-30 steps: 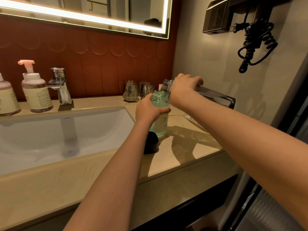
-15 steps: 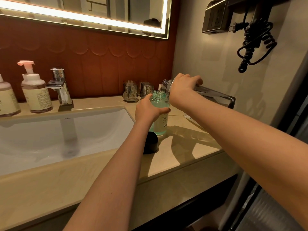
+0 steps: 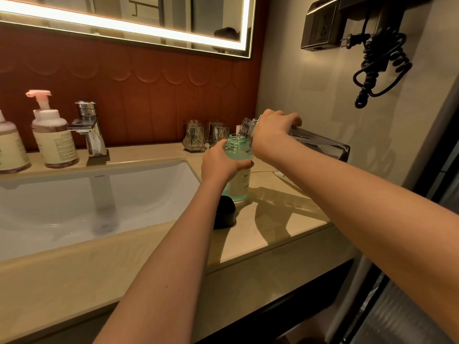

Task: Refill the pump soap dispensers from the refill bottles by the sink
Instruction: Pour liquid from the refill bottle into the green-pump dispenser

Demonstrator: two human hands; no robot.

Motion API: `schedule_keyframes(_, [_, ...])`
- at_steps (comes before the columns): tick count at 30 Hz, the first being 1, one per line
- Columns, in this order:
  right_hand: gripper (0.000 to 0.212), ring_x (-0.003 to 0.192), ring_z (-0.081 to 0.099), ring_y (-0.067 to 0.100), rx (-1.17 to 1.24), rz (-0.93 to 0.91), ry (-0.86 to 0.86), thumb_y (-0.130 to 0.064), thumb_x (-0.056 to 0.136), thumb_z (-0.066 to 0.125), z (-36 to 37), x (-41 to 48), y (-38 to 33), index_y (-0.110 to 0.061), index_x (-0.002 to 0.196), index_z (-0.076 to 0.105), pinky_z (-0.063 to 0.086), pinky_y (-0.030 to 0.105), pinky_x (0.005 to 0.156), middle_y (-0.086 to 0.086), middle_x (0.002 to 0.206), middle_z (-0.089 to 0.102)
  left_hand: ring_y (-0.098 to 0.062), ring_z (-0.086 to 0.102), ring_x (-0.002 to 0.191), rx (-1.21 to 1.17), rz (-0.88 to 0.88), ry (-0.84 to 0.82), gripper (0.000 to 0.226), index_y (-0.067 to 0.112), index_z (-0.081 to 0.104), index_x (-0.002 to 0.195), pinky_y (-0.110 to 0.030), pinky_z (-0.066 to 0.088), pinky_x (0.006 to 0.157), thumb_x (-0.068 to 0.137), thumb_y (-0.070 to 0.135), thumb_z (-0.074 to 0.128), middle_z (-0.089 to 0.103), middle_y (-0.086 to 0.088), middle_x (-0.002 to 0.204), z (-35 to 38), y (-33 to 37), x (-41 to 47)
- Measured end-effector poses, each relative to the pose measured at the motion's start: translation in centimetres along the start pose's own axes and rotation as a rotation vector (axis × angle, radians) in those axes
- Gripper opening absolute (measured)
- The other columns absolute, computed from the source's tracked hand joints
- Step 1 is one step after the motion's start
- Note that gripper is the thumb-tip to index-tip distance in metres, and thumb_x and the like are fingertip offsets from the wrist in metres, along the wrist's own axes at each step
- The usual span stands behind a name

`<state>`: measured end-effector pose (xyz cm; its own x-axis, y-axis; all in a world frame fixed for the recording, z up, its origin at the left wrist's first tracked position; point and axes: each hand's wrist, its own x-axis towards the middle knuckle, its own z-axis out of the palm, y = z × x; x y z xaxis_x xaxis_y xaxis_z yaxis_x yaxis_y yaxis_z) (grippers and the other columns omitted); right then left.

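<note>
The left hand (image 3: 221,166) curls its fingers round the upper part of the green dispenser bottle (image 3: 240,186). The bottle stands open-topped on the counter (image 3: 278,234), just right of the sink (image 3: 74,194) and toward the back edge. The right hand (image 3: 273,131) grips the clear refill bottle (image 3: 320,144) near its neck, tipped almost level, with its mouth over the green bottle's opening. A black cap (image 3: 224,216) sits just in front of the green bottle. A pink-topped pump dispenser (image 3: 53,139) stands at the back left beside the tap (image 3: 90,130)
</note>
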<state>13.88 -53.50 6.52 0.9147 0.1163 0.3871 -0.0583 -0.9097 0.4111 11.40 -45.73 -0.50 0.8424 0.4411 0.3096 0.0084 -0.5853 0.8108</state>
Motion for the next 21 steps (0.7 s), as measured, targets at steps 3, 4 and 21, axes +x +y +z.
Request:
schedule_keyframes(3, [0.06,0.119,0.047,0.034,0.003,0.002,0.003,-0.021,0.086,0.06,-0.06,-0.04,0.04,-0.001,0.136,0.033,0.038,0.05,0.095,0.016,0.129,0.046,-0.025,0.036,0.134,0.005,0.0,-0.001,0.093,0.017,0.031,0.144,-0.04,0.04,0.099,0.069,0.044,0.078,0.038,-0.005,0.147,0.0,0.02,0.03])
schedule_keyframes(4, [0.06,0.119,0.047,0.034,0.003,0.003,0.002,-0.021,0.086,0.06,-0.05,-0.05,0.04,-0.001,0.136,0.033,0.038,0.05,0.095,0.016,0.129,0.046,-0.025,0.036,0.134,0.004,0.001,-0.002,0.093,0.017,0.031,0.144,-0.04,0.04,0.099,0.069,0.044,0.078,0.038,-0.005,0.147,0.0,0.03,0.05])
schedule_keyframes(21, [0.06,0.119,0.046,0.034,-0.019,-0.013,0.002,-0.021,0.086,0.061,-0.36,-0.47,0.16,-0.001,0.136,0.034,0.038,0.051,0.096,0.016,0.13,0.043,-0.025,0.035,0.135,0.0,-0.002,-0.008,0.092,0.016,0.031,0.144,-0.04,0.039,0.1,0.07,0.043,0.077,0.037,-0.005,0.148,0.02,-0.02,0.08])
